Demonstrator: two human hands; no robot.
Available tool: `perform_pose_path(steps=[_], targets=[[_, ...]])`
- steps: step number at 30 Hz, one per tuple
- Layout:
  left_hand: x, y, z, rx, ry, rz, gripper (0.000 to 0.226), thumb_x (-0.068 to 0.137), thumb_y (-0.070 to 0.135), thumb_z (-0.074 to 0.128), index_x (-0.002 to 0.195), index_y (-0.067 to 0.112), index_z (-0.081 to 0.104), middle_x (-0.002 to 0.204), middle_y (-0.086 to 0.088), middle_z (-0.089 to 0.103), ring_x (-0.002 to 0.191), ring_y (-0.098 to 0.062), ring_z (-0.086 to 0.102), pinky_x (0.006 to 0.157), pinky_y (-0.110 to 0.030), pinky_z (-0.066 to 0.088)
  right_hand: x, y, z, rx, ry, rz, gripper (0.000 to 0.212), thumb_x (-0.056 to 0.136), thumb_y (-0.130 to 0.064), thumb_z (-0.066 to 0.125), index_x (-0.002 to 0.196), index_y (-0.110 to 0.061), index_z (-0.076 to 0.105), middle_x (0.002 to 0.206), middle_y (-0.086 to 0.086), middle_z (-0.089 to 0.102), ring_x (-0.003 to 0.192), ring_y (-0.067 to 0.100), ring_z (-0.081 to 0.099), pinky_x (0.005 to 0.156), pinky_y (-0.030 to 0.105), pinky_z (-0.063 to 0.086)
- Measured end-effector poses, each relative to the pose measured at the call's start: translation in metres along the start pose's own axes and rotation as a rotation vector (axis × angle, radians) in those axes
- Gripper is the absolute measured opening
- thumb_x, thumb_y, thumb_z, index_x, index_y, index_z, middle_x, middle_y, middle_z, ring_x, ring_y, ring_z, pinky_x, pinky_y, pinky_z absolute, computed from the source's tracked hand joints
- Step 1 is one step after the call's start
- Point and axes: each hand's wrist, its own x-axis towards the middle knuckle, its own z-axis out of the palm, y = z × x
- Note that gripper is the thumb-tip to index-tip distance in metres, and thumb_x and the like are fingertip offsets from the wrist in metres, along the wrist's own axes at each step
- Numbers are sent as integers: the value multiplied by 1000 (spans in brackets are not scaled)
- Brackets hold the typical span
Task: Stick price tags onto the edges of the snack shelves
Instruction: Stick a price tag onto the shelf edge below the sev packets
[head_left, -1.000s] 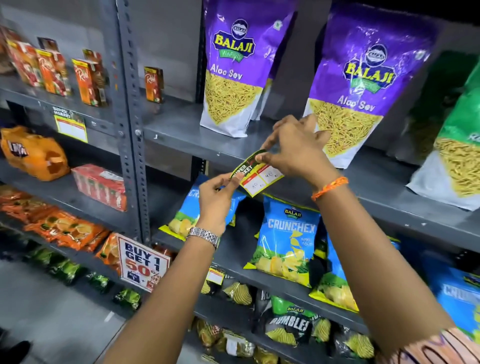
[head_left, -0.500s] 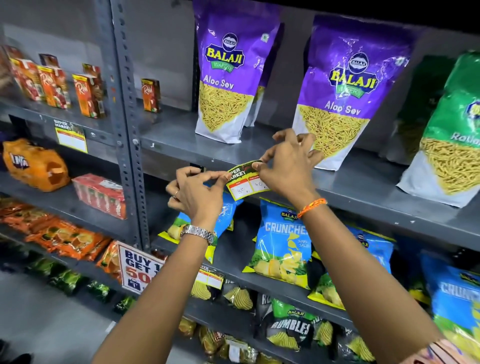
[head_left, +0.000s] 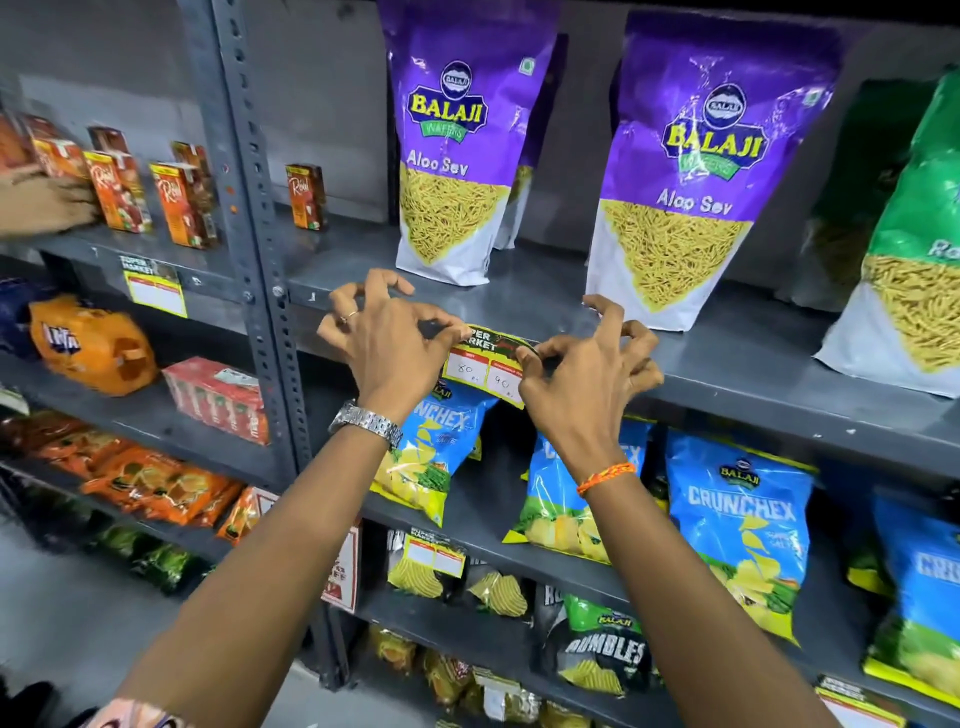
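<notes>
A yellow and red price tag (head_left: 480, 364) with handwritten numbers lies against the front edge of the grey snack shelf (head_left: 753, 387), below the purple Aloo Sev bags. My left hand (head_left: 387, 338) pinches the tag's left end between thumb and forefinger. My right hand (head_left: 582, 374) pinches its right end, and its other fingers are spread above the shelf edge. The tag's right part is hidden behind my right thumb.
Two purple Aloo Sev bags (head_left: 452, 156) stand on the shelf, a green bag (head_left: 914, 249) at right. Blue Crunchex bags (head_left: 737, 530) fill the shelf below. Tags hang on the left rack's edge (head_left: 156, 286) and a lower edge (head_left: 434, 553). Another person's hand (head_left: 47, 200) touches juice cartons.
Both hands moved the tag up and forward onto the shelf's front edge. My left hand, apart from the tag before, now pinches its left end.
</notes>
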Motion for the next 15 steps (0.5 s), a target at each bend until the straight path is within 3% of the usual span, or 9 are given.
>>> perform_pose_path(steps=[6, 15], targets=[[-5, -4, -2, -4, -30, 23, 22, 70, 61, 80, 84, 44, 78, 122, 12, 49, 125, -30, 35, 95, -49, 26, -15, 8, -1, 107, 56, -1, 6, 73, -35, 77, 69, -33, 74, 149, -10, 39, 128, 29, 26, 91, 48, 23], [-5, -3, 8, -11, -28, -6, 24, 71, 61, 79, 86, 43, 79, 119, 13, 50, 123, -29, 36, 96, -49, 28, -11, 13, 7, 82, 53, 15, 10, 77, -39, 78, 72, -31, 76, 149, -7, 40, 127, 30, 26, 89, 47, 22]])
